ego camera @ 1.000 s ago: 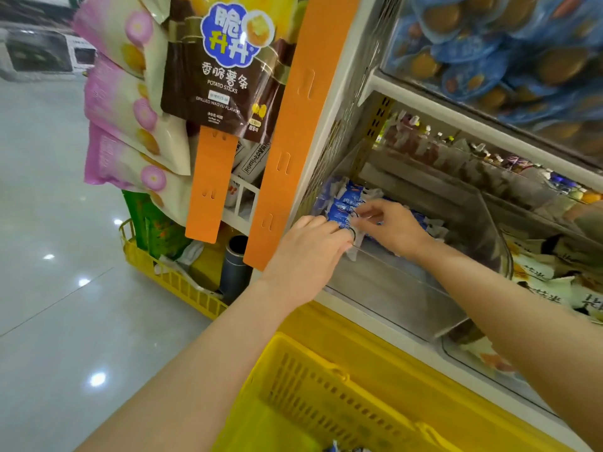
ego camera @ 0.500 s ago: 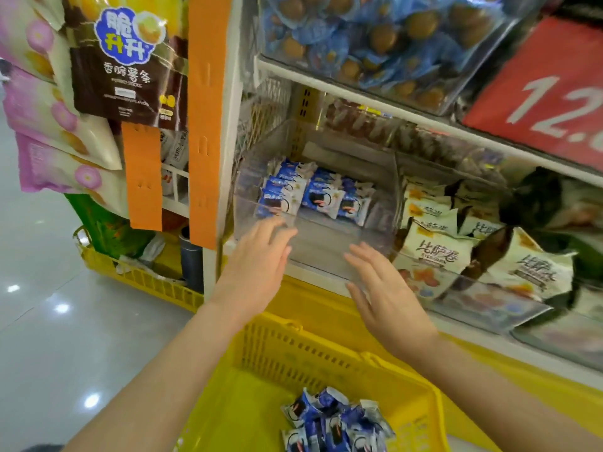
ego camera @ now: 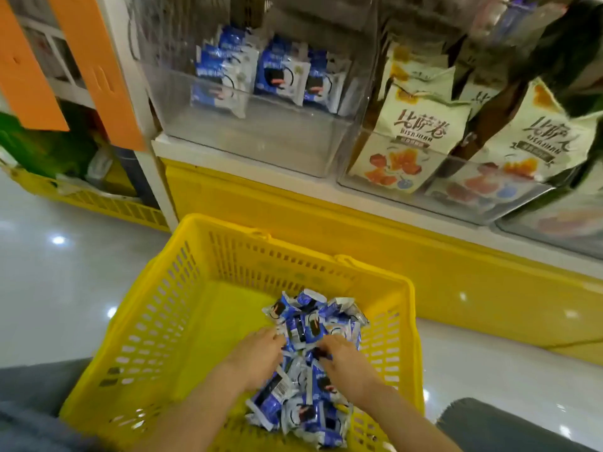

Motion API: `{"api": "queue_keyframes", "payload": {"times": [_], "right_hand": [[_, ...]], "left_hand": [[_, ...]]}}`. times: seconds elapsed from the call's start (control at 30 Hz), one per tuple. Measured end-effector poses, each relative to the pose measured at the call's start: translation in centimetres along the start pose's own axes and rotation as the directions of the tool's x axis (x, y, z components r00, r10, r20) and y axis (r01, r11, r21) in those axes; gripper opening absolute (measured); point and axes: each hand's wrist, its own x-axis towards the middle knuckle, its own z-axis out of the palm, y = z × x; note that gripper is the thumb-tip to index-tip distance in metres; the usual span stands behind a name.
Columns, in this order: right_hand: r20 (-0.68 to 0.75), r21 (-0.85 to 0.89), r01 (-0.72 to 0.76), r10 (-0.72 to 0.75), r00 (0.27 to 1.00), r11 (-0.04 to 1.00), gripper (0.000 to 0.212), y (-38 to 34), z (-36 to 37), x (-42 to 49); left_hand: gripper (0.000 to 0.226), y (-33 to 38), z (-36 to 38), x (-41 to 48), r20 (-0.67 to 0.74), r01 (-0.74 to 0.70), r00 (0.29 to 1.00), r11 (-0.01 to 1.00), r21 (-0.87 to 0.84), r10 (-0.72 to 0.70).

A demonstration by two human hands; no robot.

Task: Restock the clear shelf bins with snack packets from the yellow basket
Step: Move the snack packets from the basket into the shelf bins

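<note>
The floor [ego camera: 49, 288] is pale, glossy tile that throws back small ceiling-light spots, and it fills the left side and lower right of the frame. On it, at lower centre, stands the yellow basket [ego camera: 156, 321], its slatted walls open to view. A heap of blue-and-white snack packets [ego camera: 310, 324] lies against its right half. Both hands are down in that heap. The left hand [ego camera: 257, 357] lies palm-down with its fingers close together and their tips sunk among the packets. The right hand [ego camera: 342, 357] has its fingers curled down onto the pile. Blur hides whether either hand actually pinches a packet. Above the basket, a white shelf edge [ego camera: 182, 148] tops a yellow base panel [ego camera: 326, 223]. On the shelf at upper centre sits a clear bin [ego camera: 261, 138] with a few of the same blue packets [ego camera: 280, 73] standing at its back and its front part bare. Just right of it, cream snack bags [ego camera: 421, 125] fill a neighbouring bin. 2 orange strips [ego camera: 94, 66] hang at upper left, with a second yellow basket [ego camera: 107, 203] on the floor below them.
</note>
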Motion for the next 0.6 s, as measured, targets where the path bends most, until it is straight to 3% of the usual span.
{"api": "queue_keyframes", "payload": {"times": [0.1,0.2,0.37,0.6], "right_hand": [[0.123,0.041,-0.115,0.109,0.986,0.993,0.034,1.5,3.4,0.0],[0.126,-0.018,-0.18,0.181,0.975,0.984,0.041,2.2,5.4,0.2],[0.081,-0.109,-0.2,0.209,0.975,0.974,0.059,2.5,6.6,0.5],[0.188,-0.217,-0.266,0.308,0.933,0.939,0.066,3.2,5.8,1.2]], "left_hand": [[0.04,-0.2,3.1,0.4,0.198,0.076,0.979,0.992,-0.101,-0.055],[0.045,-0.5,5.2,0.5,0.314,0.196,0.943,0.949,-0.247,-0.113],[0.055,-0.8,6.6,1.1,0.373,0.354,0.907,0.834,-0.424,-0.195],[0.063,-0.6,6.9,1.6,0.446,0.363,0.883,0.816,-0.449,-0.148]]}}
